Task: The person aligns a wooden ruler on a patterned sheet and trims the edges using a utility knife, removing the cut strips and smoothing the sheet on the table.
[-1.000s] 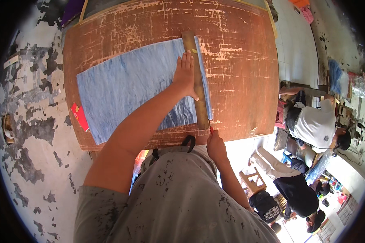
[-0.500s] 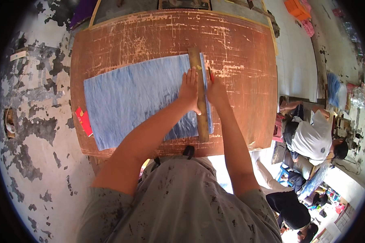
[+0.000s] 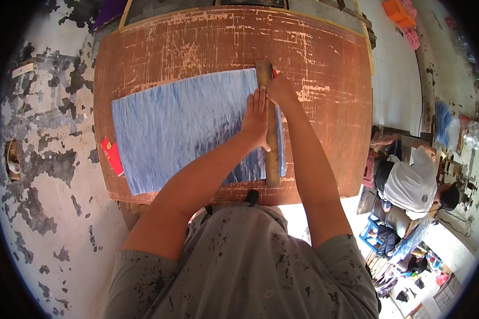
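A large blue sheet (image 3: 181, 127) lies flat on a worn red-brown table (image 3: 324, 95). Along the sheet's right edge lies a long wooden straightedge (image 3: 272, 165), running away from me. My left hand (image 3: 256, 119) rests flat on the sheet, palm down, with its fingers against the straightedge's left side. My right hand (image 3: 282, 91) is at the far end of the straightedge, closed around a small tool with a red tip (image 3: 274, 73). Most of that tool is hidden by the hand.
A small red packet (image 3: 112, 156) lies near the table's left edge. A person in a white shirt (image 3: 410, 183) sits low at the right among clutter. An orange crate (image 3: 399, 11) stands far right. The floor (image 3: 42, 175) at the left is grey and peeling.
My right hand has travelled from the near end of the straightedge, at the table's front edge, up along it to the far end. My left hand has stayed pressed beside the straightedge.
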Tool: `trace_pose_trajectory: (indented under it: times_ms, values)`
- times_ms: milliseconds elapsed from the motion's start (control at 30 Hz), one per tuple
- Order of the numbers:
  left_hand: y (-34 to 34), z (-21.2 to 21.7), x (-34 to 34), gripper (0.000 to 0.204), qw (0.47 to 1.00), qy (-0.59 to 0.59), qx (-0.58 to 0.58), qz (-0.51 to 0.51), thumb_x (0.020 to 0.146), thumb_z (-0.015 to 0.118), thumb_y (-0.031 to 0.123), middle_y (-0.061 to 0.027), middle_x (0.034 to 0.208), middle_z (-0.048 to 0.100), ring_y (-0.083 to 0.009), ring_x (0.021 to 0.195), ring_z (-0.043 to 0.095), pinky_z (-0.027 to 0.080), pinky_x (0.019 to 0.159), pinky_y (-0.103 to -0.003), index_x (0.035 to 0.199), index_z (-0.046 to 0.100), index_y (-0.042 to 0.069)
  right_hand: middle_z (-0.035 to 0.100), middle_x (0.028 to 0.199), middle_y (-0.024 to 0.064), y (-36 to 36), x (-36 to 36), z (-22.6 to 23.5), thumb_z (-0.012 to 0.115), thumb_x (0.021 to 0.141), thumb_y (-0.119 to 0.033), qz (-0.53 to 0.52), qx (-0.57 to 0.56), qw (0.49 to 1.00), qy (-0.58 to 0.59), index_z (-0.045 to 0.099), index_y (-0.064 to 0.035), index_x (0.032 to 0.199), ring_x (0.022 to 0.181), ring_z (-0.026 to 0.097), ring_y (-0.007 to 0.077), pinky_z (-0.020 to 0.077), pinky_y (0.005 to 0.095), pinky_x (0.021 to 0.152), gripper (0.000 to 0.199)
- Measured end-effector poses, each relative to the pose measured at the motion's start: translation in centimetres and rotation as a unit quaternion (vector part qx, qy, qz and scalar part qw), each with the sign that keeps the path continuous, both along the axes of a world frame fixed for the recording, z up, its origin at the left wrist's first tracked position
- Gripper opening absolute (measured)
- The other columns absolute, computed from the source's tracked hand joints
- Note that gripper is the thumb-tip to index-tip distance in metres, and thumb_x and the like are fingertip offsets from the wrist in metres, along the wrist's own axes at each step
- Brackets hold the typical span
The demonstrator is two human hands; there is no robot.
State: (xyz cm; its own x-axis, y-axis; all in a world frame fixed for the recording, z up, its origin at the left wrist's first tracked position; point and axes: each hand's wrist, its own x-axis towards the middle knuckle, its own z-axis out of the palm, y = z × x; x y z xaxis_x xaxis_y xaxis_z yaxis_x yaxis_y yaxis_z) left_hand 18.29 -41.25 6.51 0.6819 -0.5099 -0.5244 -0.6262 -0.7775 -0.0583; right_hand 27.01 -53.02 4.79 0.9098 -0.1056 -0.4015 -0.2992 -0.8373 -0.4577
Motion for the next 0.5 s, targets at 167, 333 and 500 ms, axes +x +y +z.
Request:
trace_pose_trajectory:
  times_ms: [167,333,500]
  values:
    - [-0.4,0.7,0.4,0.160,0.999,0.019,0.038,-0.011,0.056,0.079,0.087,-0.0375,0.169,0.000,-0.0519,0.158,0.000,0.005,0.127,-0.059,0.162,0.013,-0.013,0.069,0.107,0.0389,-0.4,-4.5,0.2,0.061,0.095,-0.024,-0.033,0.017,0.999,0.030,0.062,0.0150,0.115,0.105,0.069,0.0518,0.0570,0.0534,0.088,0.044]
    - [-0.1,1.1,0.1,0.159,1.000,0.015,0.024,-0.006,0.056,0.080,0.085,-0.0396,0.168,0.000,-0.0526,0.158,-0.002,0.005,0.128,-0.060,0.161,0.014,-0.014,0.068,0.105,0.0396,-0.3,-13.7,2.4,0.055,0.100,-0.024,0.054,-0.031,0.997,0.048,0.054,0.0119,0.122,0.103,0.069,0.0529,0.0562,0.0561,0.087,0.043]
    - [0.0,0.5,0.2,0.161,1.000,0.013,0.026,0.000,0.056,0.080,0.085,-0.0375,0.169,0.000,-0.0522,0.158,-0.001,0.004,0.128,-0.060,0.162,0.011,-0.014,0.069,0.102,0.0342,-0.5,-20.5,3.4,0.053,0.102,-0.025,-0.050,-0.003,0.990,0.135,0.048,0.0096,0.118,0.097,0.071,0.0492,0.0598,0.0541,0.079,0.038]
